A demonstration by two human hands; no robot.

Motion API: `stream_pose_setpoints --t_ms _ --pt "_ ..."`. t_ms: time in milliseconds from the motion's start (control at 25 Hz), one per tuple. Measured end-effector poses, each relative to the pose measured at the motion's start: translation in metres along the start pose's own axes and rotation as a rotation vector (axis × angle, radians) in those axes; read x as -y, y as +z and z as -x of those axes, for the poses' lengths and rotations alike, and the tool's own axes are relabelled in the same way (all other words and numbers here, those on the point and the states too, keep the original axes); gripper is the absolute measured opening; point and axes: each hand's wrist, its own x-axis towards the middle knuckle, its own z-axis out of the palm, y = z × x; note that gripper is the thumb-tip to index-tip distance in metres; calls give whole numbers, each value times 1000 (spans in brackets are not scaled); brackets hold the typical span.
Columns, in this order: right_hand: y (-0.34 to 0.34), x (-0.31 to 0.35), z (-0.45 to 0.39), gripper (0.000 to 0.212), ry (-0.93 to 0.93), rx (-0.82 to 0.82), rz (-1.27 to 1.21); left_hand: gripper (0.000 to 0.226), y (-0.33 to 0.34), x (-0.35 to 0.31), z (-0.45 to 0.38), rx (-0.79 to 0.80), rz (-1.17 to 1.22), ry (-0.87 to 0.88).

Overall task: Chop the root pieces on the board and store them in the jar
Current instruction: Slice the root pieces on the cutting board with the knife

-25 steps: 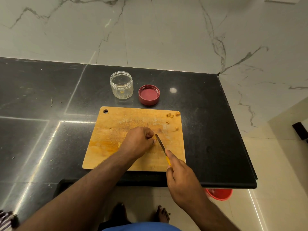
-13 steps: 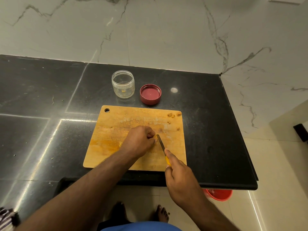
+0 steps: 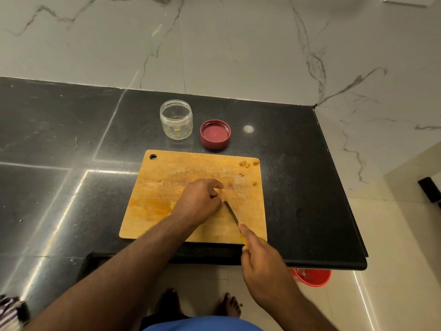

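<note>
On board (image 3: pixel 167 177), small yellowish root piece (image 3: pixel 219 192).

Yellowish rectangular wooden cutting board (image 3: pixel 167 173) on black stone countertop (image 3: pixel 298 175), near front edge. Behind it: round clear plastic jar (image 3: pixel 176 120), round dark-red plastic lid (image 3: pixel 215 134) just right. Small brown root bits (image 3: pixel 245 163) at board's far-right corner.

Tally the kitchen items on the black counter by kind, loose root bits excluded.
Jar: 1
Lid: 1
Cutting board: 1
Knife: 1, gripped by the right hand
Total: 4
</note>
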Motion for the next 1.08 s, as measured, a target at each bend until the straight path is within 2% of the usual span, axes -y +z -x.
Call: stream_pose_setpoints --t_ms 120,240,320,440,520,600,760,920,1080 --pt "-18 -4 0 54 -10 -106 125 33 -3 1 0 21 1 -16" --pt "-37 -7 2 53 -27 -195 22 27 -7 3 2 7 7 -29" --pt "-39 -11 0 53 -34 -166 -37 23 -8 4 4 -7 -3 -28" --pt "-26 -15 -8 52 -37 0 23 21 -10 4 6 -10 -24 -27" --pt "-19 -20 -14 52 -37 36 39 20 -10 2 7 -7 -28 -38" --pt "-22 -26 -19 52 -14 -8 37 21 -11 2 9 -7 -21 -42" --pt "-35 -42 -24 53 72 -198 20 31 -13 2 12 3 -5 -14" --pt "-31 -39 -21 52 17 -126 -10 32 -14 -4 13 9 31 18" --pt "-26 -37 -23 52 0 -89 -7 34 -18 -6 10 57 62 -46"
